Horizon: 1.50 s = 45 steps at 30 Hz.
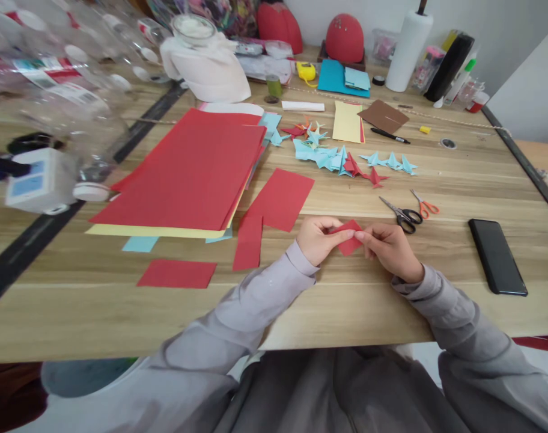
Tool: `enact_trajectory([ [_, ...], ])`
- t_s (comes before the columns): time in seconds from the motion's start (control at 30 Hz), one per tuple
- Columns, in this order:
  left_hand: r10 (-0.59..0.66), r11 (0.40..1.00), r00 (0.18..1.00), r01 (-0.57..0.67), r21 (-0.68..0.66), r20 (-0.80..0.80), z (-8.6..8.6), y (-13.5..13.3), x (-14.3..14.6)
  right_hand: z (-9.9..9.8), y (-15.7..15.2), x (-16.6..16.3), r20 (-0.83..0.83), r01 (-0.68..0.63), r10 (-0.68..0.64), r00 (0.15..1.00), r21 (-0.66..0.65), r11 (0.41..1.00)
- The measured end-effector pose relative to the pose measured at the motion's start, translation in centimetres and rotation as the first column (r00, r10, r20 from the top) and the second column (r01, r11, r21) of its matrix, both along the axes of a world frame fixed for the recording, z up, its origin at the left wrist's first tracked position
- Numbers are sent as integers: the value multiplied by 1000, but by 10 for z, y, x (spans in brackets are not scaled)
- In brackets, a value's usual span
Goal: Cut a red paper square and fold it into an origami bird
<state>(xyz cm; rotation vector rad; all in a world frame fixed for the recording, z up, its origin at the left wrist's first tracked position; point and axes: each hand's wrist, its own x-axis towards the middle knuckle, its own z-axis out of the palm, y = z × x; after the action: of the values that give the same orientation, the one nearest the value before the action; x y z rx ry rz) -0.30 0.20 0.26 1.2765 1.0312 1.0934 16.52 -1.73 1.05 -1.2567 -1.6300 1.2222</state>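
A small folded red paper piece is held just above the wooden table near its front edge. My left hand pinches its left side with fingers closed. From the right, my right hand grips the other side, fingers pressed together. Both arms wear grey sleeves. Loose red paper rectangles lie just left of my hands, another red strip farther left.
A stack of red sheets over yellow and blue paper lies at left. Folded blue and red paper shapes sit mid-table. Two scissors, a black phone, a pen, a paper towel roll and plastic bottles surround them.
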Motion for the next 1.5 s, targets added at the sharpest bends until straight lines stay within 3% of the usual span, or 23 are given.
enact_trajectory([
  [0.13,-8,997,1000,7,-81,-12,0,-2,0,4,1,-1,-41,45,-45,998,-21,999],
  [0.23,-20,984,997,33,-172,76,-4,-1,2,6,2,1,-51,43,-45,998,-46,998],
  [0.33,44,988,984,-17,-152,175,-7,1,3,5,3,2,-73,26,-31,997,-73,997],
  [0.43,71,992,982,-52,-112,176,-8,1,3,3,3,2,-101,28,-36,994,-74,997],
  [0.6,-6,999,970,17,-42,244,-3,-2,2,1,4,2,-164,57,-73,984,-101,993],
  [0.8,-49,988,951,92,-126,307,-1,-5,3,-2,5,1,-237,195,-226,945,-147,970],
  [1.0,27,997,981,-12,-78,195,-2,-2,2,-1,4,0,-250,163,-195,948,-144,976],
  [1.3,-8,996,954,34,-81,298,-10,1,4,-4,5,1,-313,82,-115,943,-116,990],
  [1.5,60,990,954,-18,-141,295,-9,0,7,-6,5,1,-322,73,-99,942,-93,993],
])
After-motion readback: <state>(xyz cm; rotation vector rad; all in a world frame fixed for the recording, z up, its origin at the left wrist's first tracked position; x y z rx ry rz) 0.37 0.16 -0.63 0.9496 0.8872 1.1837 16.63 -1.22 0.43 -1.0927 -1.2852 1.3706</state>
